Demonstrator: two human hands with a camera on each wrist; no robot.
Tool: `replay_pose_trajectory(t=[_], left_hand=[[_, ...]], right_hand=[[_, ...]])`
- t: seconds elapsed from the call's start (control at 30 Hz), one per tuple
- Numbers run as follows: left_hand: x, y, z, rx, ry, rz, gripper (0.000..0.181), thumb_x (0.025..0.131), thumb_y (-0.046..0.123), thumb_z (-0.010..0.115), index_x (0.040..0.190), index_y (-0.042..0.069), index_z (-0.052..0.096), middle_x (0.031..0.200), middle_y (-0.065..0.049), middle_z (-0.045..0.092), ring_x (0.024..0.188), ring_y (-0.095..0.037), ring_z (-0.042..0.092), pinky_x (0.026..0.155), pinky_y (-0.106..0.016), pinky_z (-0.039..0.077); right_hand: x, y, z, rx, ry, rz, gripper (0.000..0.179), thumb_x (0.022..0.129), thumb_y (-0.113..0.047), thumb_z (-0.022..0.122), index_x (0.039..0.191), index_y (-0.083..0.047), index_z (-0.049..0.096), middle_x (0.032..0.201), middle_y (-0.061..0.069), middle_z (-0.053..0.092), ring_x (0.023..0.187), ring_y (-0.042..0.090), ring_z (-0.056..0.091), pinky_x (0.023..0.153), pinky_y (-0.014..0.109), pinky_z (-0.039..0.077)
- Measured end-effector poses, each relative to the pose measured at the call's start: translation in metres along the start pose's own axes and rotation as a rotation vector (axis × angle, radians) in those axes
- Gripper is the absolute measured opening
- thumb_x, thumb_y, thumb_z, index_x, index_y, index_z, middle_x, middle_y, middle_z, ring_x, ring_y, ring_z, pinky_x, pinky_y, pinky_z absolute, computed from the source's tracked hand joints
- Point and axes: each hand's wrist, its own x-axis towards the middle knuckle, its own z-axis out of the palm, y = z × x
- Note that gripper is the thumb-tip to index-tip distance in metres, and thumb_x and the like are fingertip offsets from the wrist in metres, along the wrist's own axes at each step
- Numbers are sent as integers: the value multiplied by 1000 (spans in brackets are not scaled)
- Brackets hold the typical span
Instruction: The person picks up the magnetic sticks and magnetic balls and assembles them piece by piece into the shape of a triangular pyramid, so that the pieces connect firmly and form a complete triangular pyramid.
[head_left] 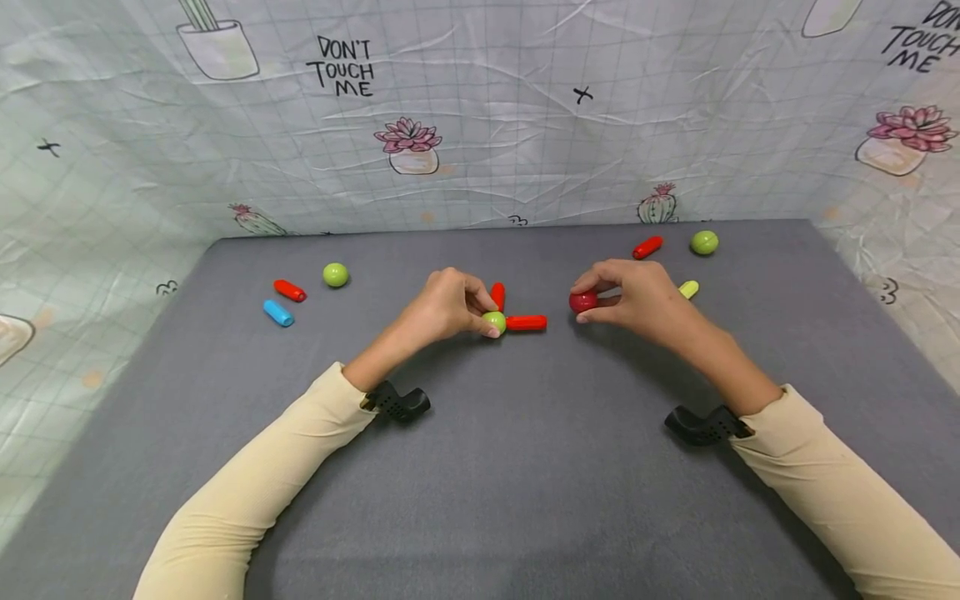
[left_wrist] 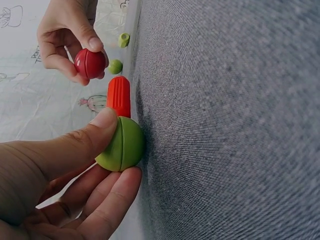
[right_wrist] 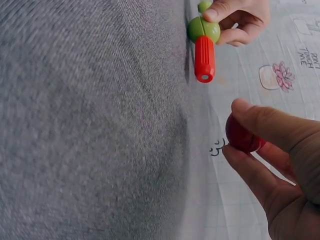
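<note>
Between thumb and fingers, my left hand (head_left: 453, 307) pinches a green ball (head_left: 494, 322) low over the grey tabletop. A red ridged rod (head_left: 527, 322) meets that ball and points right toward the other hand. A second red rod (head_left: 498, 295) extends away from the ball toward the back, partly covered by the left fingers. The right wrist view shows a small grey spot on the free end of the right-pointing rod (right_wrist: 204, 60). My right hand (head_left: 637, 300) grips a glossy red ball (head_left: 582, 302), raised above the table and apart from the rod's end.
On the left lie a red rod (head_left: 289, 290), a blue rod (head_left: 278, 313) and a green ball (head_left: 335, 275). At the back right are another red rod (head_left: 648, 247), a green ball (head_left: 704, 242) and a yellow-green rod (head_left: 688, 289). A printed curtain (head_left: 487, 125) hangs behind the grey table (head_left: 525, 467).
</note>
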Motion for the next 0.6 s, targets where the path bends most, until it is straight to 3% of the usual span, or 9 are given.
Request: replay_pose_trajectory(t=[0.2, 0.47, 0.6], left_hand=[[1, 0, 0, -6, -5, 4, 25, 70, 8, 94, 90, 6, 80, 86, -3, 78, 80, -11, 74, 71, -24, 59], [2, -1, 1, -11, -4, 3, 24, 71, 8, 94, 91, 6, 80, 87, -3, 78, 81, -12, 75, 71, -24, 59], [2, -2, 1, -16, -7, 0, 25, 71, 8, 94, 91, 6, 80, 87, -4, 78, 82, -12, 75, 72, -24, 59]], right_hand=[[0, -2, 2, 61, -20, 18, 28, 81, -7, 87, 106, -10, 74, 106, 2, 74, 98, 19, 71, 86, 39, 60], [2, -4, 4, 100, -89, 93, 41, 80, -9, 87, 119, -9, 73, 115, 6, 74, 104, 20, 72, 85, 40, 60], [3, -3, 5, 99, -110, 96, 39, 83, -15, 87, 119, -12, 76, 113, 5, 76, 101, 19, 74, 81, 31, 59]])
